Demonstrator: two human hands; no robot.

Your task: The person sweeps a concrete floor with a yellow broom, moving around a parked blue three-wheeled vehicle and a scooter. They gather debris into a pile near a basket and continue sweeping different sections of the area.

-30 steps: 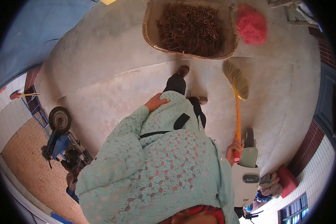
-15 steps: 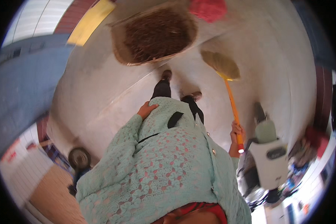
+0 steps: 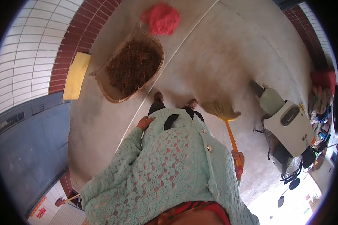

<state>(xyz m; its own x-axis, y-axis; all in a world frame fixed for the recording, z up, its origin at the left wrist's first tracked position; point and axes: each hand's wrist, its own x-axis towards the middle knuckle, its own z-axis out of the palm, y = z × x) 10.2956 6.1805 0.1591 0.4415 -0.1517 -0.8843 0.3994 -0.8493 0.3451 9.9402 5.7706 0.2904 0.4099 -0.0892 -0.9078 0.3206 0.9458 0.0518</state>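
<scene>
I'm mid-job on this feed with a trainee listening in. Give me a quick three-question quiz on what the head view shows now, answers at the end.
1. Fill in the blank: the broom is held in the wearer's ____ hand.
2. True or false: the red bundle lies on the floor, outside the basket.
3. Choose one: the wearer's left hand is against
A. the broom
B. the basket
C. the pale green cardigan

Key:
1. Right: the right hand grips the handle.
2. True.
3. C.
</scene>
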